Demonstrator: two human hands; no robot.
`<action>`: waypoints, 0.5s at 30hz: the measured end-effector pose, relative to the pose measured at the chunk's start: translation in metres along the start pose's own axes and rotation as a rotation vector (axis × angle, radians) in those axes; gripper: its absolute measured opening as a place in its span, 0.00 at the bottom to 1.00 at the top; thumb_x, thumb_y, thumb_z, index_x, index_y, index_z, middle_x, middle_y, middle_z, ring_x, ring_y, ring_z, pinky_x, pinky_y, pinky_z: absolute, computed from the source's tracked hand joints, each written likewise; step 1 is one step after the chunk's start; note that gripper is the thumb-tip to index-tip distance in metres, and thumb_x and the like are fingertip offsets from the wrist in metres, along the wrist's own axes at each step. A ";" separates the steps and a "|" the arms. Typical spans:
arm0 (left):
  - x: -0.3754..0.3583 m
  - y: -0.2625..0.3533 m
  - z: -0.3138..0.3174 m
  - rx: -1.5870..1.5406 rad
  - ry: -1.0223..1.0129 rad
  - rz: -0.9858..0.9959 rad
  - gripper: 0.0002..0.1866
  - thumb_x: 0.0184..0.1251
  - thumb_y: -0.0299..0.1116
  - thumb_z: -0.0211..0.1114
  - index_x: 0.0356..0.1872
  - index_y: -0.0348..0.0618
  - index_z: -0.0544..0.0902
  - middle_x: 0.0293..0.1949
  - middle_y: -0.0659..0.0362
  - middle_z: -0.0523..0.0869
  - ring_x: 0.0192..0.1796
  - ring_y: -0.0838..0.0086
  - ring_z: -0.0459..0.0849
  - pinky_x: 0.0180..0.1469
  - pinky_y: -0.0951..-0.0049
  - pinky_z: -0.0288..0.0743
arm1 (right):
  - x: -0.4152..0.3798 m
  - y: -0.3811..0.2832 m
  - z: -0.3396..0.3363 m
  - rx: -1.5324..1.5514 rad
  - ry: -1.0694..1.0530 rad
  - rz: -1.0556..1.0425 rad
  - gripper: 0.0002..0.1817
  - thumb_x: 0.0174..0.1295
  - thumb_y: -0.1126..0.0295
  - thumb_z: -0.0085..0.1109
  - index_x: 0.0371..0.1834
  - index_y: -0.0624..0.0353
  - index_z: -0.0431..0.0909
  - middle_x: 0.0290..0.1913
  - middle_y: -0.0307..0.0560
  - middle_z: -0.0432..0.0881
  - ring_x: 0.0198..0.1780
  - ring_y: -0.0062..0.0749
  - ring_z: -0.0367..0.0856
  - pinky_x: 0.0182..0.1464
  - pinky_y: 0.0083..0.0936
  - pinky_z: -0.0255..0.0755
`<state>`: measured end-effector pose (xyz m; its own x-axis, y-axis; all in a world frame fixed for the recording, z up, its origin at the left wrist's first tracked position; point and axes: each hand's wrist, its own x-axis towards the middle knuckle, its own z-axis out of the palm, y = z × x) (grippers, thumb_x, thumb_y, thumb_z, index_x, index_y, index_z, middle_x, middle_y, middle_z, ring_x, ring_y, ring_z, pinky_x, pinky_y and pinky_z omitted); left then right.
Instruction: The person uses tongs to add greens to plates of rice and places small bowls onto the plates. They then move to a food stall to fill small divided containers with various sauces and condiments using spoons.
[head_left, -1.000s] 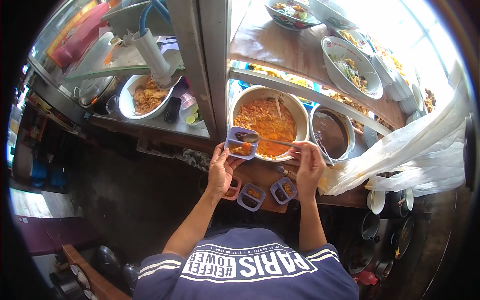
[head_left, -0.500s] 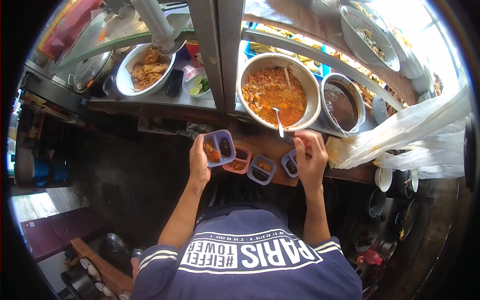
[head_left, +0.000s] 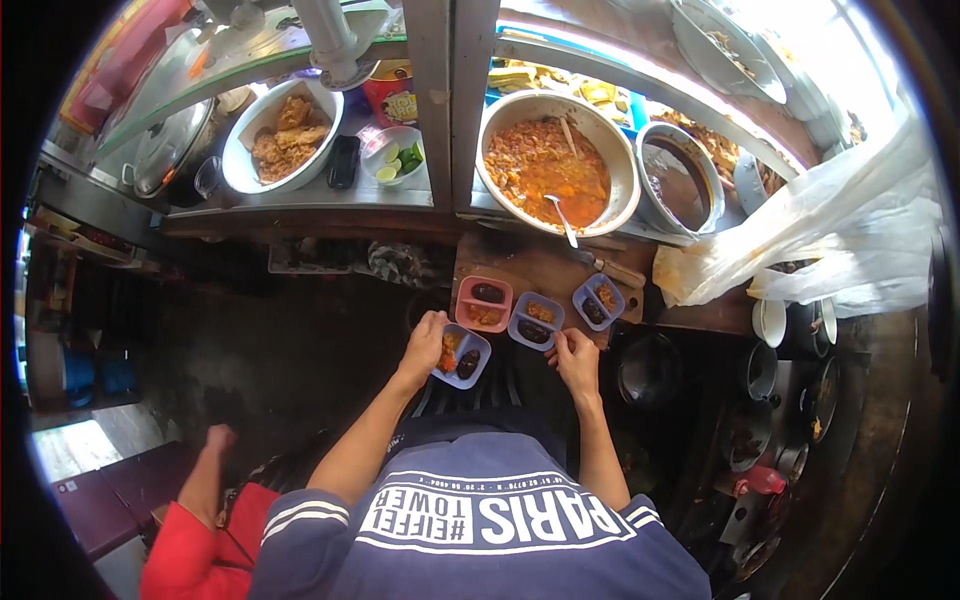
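Observation:
My left hand (head_left: 424, 348) grips a lavender two-part sauce dish (head_left: 462, 357) by its left side, thumb over the rim. It holds an orange-red chunky relish in one half and something dark brown in the other. The fingers of my right hand (head_left: 577, 364) are drawn together at the lower right corner of a second lavender dish (head_left: 536, 322); whether they grip it or something small is hidden. A pink divided dish (head_left: 484, 304) and a third lavender dish (head_left: 598, 301) rest on the wooden board (head_left: 475, 257), filled with similar relish and dark sauce.
Behind the board stand a large bowl of red relish (head_left: 545, 160) with a spoon and a pot of dark sauce (head_left: 680, 180). Left of the post are fried food (head_left: 290, 140) and cut limes (head_left: 402, 160). A knife (head_left: 610, 268) lies on the board. Another person's red clothing (head_left: 205, 550) shows lower left.
My left hand has brought its dish lower and nearer my body. My right hand has come down and left, from the far right dish to the middle one. Another person has appeared at lower left.

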<state>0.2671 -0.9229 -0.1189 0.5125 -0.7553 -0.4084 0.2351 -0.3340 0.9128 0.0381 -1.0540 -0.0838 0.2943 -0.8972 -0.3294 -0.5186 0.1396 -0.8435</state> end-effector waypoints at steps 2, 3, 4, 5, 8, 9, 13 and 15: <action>0.001 -0.001 0.002 0.013 -0.031 -0.034 0.18 0.77 0.42 0.48 0.36 0.36 0.75 0.31 0.59 0.77 0.36 0.77 0.74 0.42 0.74 0.69 | 0.003 0.000 0.001 -0.004 0.037 -0.042 0.11 0.66 0.68 0.55 0.33 0.68 0.79 0.20 0.47 0.82 0.20 0.24 0.81 0.23 0.21 0.71; 0.003 -0.004 0.004 0.057 -0.067 -0.006 0.18 0.76 0.42 0.48 0.37 0.36 0.75 0.32 0.58 0.78 0.37 0.77 0.74 0.43 0.74 0.69 | 0.004 -0.001 0.000 -0.012 0.065 -0.085 0.11 0.66 0.70 0.55 0.33 0.68 0.79 0.20 0.47 0.82 0.20 0.23 0.80 0.23 0.20 0.71; 0.004 -0.006 0.006 0.098 -0.102 0.020 0.18 0.76 0.42 0.49 0.38 0.35 0.75 0.33 0.58 0.78 0.37 0.77 0.74 0.43 0.74 0.69 | 0.006 -0.001 -0.001 -0.013 0.071 -0.084 0.11 0.66 0.70 0.55 0.33 0.68 0.79 0.20 0.47 0.82 0.20 0.23 0.80 0.23 0.20 0.71; 0.004 -0.005 0.007 0.097 -0.106 0.020 0.18 0.76 0.42 0.49 0.38 0.35 0.75 0.33 0.58 0.78 0.37 0.77 0.74 0.43 0.74 0.69 | 0.009 -0.003 -0.002 -0.029 0.079 -0.115 0.11 0.66 0.69 0.55 0.33 0.68 0.79 0.20 0.48 0.82 0.20 0.23 0.80 0.23 0.21 0.71; 0.005 -0.001 0.012 0.090 -0.145 -0.011 0.18 0.75 0.41 0.50 0.38 0.34 0.77 0.33 0.57 0.79 0.38 0.77 0.75 0.44 0.75 0.69 | 0.014 -0.008 -0.003 -0.040 0.074 -0.158 0.11 0.66 0.69 0.55 0.33 0.68 0.79 0.20 0.48 0.82 0.20 0.24 0.80 0.23 0.21 0.71; 0.005 0.001 0.013 0.083 -0.163 -0.029 0.18 0.75 0.41 0.49 0.38 0.34 0.77 0.33 0.57 0.80 0.38 0.77 0.76 0.44 0.74 0.70 | 0.016 -0.010 -0.004 -0.032 0.064 -0.171 0.11 0.66 0.69 0.55 0.33 0.69 0.79 0.20 0.48 0.82 0.20 0.24 0.80 0.23 0.21 0.71; 0.015 -0.016 0.015 0.063 -0.193 -0.042 0.16 0.74 0.39 0.50 0.43 0.35 0.80 0.36 0.62 0.81 0.39 0.81 0.76 0.43 0.77 0.72 | 0.026 -0.010 -0.004 -0.041 0.055 -0.173 0.11 0.66 0.69 0.55 0.34 0.69 0.79 0.20 0.48 0.82 0.20 0.24 0.80 0.22 0.21 0.71; 0.013 -0.015 0.018 0.150 -0.159 -0.002 0.16 0.74 0.38 0.50 0.44 0.35 0.81 0.36 0.59 0.83 0.40 0.78 0.79 0.44 0.75 0.73 | 0.033 -0.002 -0.005 -0.043 0.035 -0.189 0.11 0.67 0.69 0.54 0.34 0.69 0.79 0.20 0.46 0.82 0.20 0.23 0.80 0.22 0.21 0.71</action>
<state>0.2556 -0.9376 -0.1374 0.3725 -0.8302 -0.4147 0.1040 -0.4067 0.9076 0.0449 -1.0857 -0.0905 0.3619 -0.9198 -0.1515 -0.4912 -0.0500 -0.8696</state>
